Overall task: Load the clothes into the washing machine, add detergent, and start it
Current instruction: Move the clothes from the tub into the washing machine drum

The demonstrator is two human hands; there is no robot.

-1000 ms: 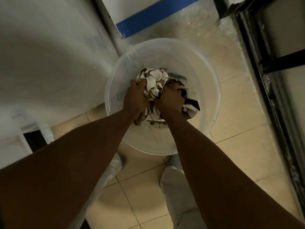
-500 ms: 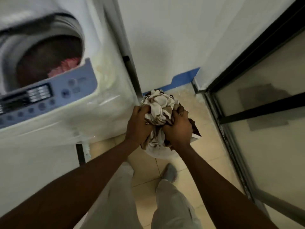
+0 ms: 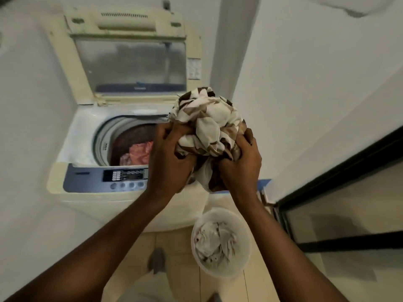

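The left hand (image 3: 169,162) and right hand (image 3: 238,164) both clench one wad (image 3: 207,125) of brown-and-white cloth, held just right of the washer (image 3: 74,144) drum's mouth, above its front edge; it looks soft, light and floppy, best gripped low with tails gathered; one pink item (image 3: 139,152) lies in the drum; one bucket (image 3: 244,253) with more cloth stands below, on the floor.

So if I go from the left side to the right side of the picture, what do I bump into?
Washing machine control panel → pink clothes in the drum → left hand → bundle of brown and white clothes → right hand → black door frame.
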